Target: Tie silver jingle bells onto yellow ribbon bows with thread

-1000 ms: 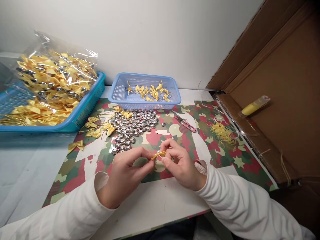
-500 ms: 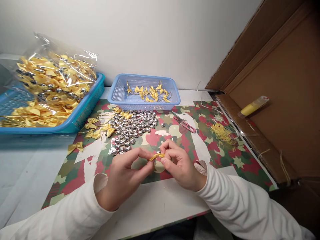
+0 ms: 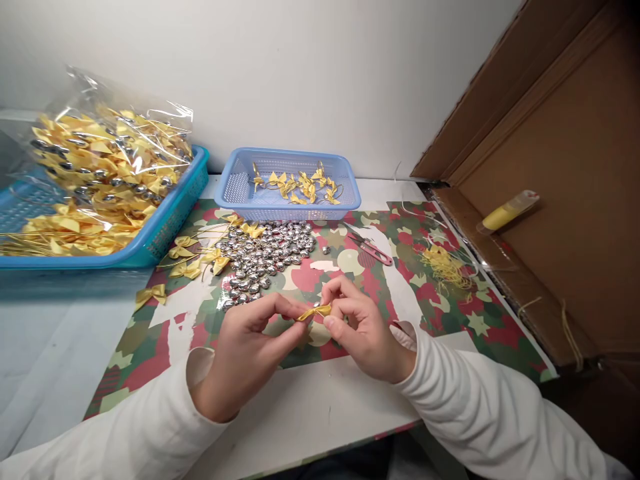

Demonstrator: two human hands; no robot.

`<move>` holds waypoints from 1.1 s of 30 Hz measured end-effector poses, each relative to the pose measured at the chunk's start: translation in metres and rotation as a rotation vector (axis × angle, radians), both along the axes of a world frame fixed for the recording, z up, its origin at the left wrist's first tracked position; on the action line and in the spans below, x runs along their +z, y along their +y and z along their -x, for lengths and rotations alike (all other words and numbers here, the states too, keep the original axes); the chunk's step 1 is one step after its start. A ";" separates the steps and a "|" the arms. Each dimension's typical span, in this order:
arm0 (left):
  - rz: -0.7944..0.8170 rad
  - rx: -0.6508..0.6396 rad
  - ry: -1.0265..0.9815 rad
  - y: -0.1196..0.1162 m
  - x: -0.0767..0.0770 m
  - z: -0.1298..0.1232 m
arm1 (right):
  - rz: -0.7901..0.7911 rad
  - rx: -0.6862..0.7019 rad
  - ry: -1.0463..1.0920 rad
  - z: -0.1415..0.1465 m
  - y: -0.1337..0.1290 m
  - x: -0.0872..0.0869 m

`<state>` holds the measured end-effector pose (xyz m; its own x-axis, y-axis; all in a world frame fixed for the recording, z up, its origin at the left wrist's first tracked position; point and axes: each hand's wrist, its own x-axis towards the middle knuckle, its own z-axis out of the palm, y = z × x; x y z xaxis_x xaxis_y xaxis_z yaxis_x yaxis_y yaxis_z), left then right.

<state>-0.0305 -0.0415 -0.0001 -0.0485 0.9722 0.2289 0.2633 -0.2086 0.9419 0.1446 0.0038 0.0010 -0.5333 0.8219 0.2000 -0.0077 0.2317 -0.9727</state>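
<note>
Yellow ribbon bow [image 3: 314,312] pinched between two hands

Left hand [image 3: 253,343] and right hand [image 3: 364,337] each had fingertips closed on one end of the bow, which was above the patterned sheet [image 3: 503,343], well apart from the blue basket [image 3: 287,213]. A small silvery piece [image 3: 317,304] showed just behind it; whether it was attached could not be told. The step in hand looked like fine work at the bow's middle. The next move seemed to call for a steady left pinch and small right-hand adjustments, without crushing the loops.
</note>
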 end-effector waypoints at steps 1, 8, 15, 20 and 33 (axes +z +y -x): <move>-0.006 0.001 0.000 0.000 0.000 0.000 | 0.001 0.003 0.000 0.000 0.000 0.000; -0.035 -0.002 0.011 0.001 -0.001 0.000 | 0.003 0.021 0.007 0.001 0.000 -0.001; -0.061 0.008 0.038 0.000 -0.001 0.001 | -0.004 0.020 0.010 0.001 0.000 -0.001; -0.097 0.009 0.062 0.001 0.000 0.000 | 0.006 0.019 0.000 0.001 0.000 -0.001; -0.209 0.004 0.170 -0.004 -0.002 -0.001 | 0.045 0.005 -0.005 0.004 -0.004 -0.001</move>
<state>-0.0296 -0.0452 -0.0021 0.0037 0.9029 0.4298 0.4150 -0.3925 0.8208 0.1409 -0.0001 0.0001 -0.5383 0.8273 0.1607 -0.0042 0.1881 -0.9821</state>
